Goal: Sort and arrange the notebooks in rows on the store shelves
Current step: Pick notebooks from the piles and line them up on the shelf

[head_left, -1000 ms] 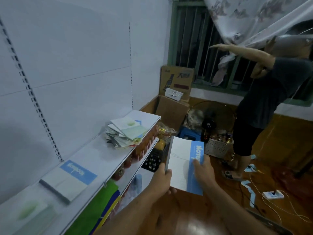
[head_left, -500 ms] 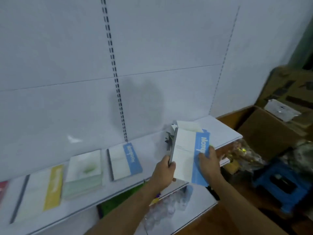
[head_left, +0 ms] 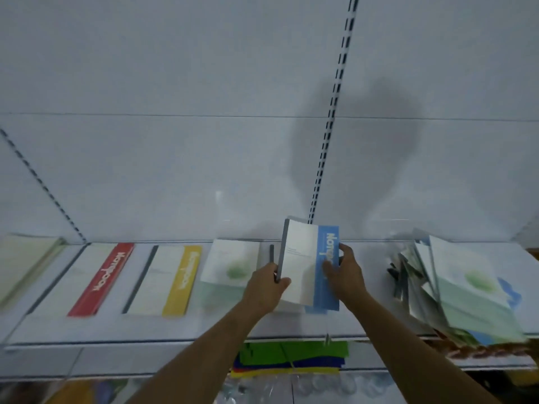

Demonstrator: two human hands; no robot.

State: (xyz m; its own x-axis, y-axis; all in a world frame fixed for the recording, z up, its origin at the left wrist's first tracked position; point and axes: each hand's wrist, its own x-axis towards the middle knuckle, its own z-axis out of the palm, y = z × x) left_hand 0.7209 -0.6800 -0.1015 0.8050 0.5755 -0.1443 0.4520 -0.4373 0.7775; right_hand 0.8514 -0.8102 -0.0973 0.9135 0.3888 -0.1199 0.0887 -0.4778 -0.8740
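While both grip it, left hand [head_left: 267, 282] and right hand [head_left: 345, 275] hold the blue notebook [head_left: 306, 263] above the shelf [head_left: 204, 328].

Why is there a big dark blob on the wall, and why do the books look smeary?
Head view: the blob is a shadow cast on the white wall; the red notebook and yellow notebook smear from motion blur; the blue notebook in both hands stays sharper.

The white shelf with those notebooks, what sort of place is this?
Probably a small shop. The white shelf hangs on a slotted upright, notebooks lie in a row like the red-striped notebook, and both hands hold a blue-striped notebook.
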